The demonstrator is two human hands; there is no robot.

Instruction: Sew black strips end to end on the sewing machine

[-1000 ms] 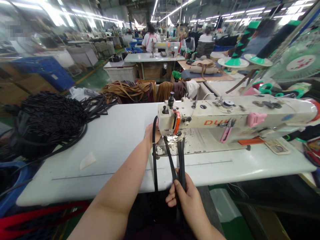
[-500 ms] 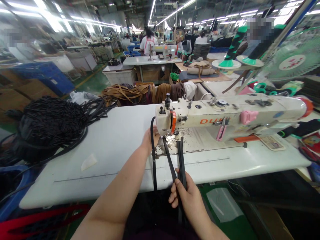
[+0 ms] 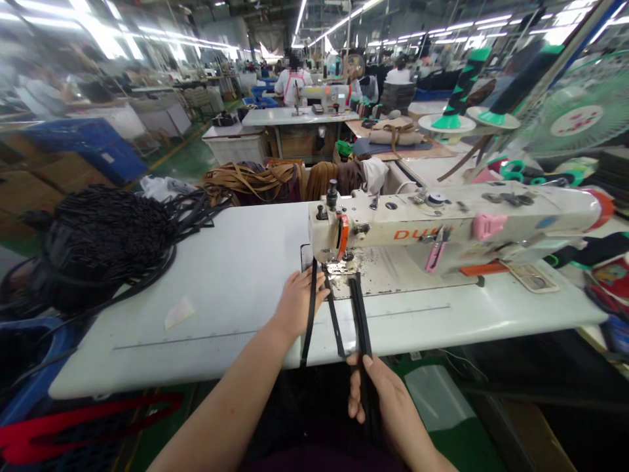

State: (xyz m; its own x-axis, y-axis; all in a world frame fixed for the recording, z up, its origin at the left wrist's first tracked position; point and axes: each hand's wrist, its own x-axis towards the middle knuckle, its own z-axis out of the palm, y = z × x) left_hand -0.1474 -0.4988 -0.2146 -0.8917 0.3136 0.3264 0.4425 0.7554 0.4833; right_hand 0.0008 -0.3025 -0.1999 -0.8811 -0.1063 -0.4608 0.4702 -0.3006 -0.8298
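My left hand (image 3: pixel 301 303) is at the left of the sewing machine's needle area, its fingers closed around a narrow black strap (image 3: pixel 311 314) that hangs over the table's front edge. My right hand (image 3: pixel 378 387) is lower, at the front edge, with thumb and fingers closed on a bundle of black straps (image 3: pixel 362 314). Another black strap (image 3: pixel 335 321) lies between the hands, running from beside the presser foot to the edge. The white sewing machine (image 3: pixel 403 226) stands over the strap ends.
A big bundle of black straps (image 3: pixel 108 242) lies at the table's left end, near a paper scrap (image 3: pixel 179 313). Brown straps (image 3: pixel 255 180) hang behind the white table (image 3: pixel 236 262). Thread cones (image 3: pixel 462 92) and a green fan (image 3: pixel 574 121) stand at the right. A person (image 3: pixel 293 82) sits farther back.
My left hand has come out from behind the machine head, toward me. My right hand has moved slightly right and down, and the middle strap no longer runs into its fingers.
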